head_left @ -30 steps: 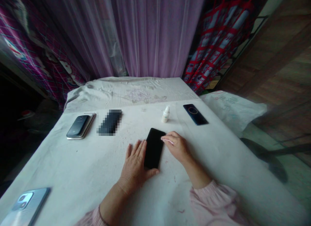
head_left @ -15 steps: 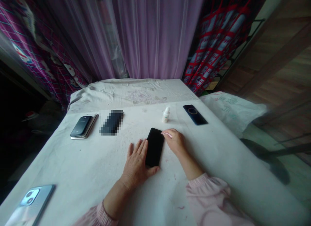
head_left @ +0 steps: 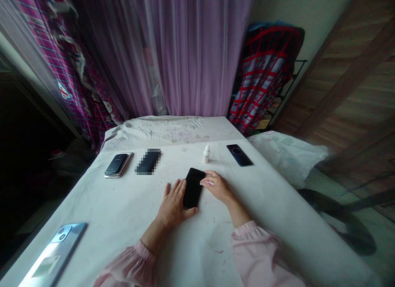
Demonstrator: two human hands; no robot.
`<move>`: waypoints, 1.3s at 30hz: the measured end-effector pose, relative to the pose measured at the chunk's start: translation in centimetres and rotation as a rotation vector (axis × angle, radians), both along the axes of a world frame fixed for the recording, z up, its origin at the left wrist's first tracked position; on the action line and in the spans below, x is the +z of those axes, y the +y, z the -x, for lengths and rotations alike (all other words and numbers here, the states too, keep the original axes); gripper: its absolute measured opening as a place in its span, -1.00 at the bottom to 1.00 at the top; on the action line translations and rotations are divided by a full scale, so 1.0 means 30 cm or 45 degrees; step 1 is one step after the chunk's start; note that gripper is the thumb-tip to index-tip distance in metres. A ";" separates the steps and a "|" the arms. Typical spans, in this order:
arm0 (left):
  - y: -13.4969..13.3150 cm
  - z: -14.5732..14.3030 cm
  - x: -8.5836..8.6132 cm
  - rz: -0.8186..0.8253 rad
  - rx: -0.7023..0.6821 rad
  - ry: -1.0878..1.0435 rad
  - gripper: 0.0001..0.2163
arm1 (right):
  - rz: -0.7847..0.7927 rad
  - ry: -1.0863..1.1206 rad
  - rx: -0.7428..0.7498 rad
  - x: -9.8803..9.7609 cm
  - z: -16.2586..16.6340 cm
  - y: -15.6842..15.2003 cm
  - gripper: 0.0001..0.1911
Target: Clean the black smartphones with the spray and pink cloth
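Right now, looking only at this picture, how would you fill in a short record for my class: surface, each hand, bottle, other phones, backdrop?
Surface: white cloth
Left hand: spread, fingers and thumb against the black phone
Right hand: pinching a thin pink stick by the black phone's right edge
Bottle: white, upright, beyond the black phone
Other phones: dark blue phone far right; small stack far left; silvery phone near left, camera side up
Backdrop: purple curtain
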State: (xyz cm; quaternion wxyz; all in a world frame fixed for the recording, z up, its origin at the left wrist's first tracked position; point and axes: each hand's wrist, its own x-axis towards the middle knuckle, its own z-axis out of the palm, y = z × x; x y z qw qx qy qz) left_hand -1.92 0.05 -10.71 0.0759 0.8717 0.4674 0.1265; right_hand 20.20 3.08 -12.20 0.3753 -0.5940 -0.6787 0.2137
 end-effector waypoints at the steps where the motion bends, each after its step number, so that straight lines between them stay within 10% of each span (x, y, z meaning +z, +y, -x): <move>1: 0.001 0.001 0.000 0.005 -0.004 0.004 -0.07 | -0.010 -0.012 -0.001 0.000 0.002 0.000 -0.86; 17: -0.023 0.020 -0.064 -0.233 -0.054 -0.043 -0.04 | -0.042 -0.164 -0.304 0.021 0.042 0.048 -0.79; 39: -0.031 0.016 -0.055 -0.198 -0.033 -0.022 -0.06 | -0.177 -0.151 -0.021 -0.015 0.031 -0.032 -0.69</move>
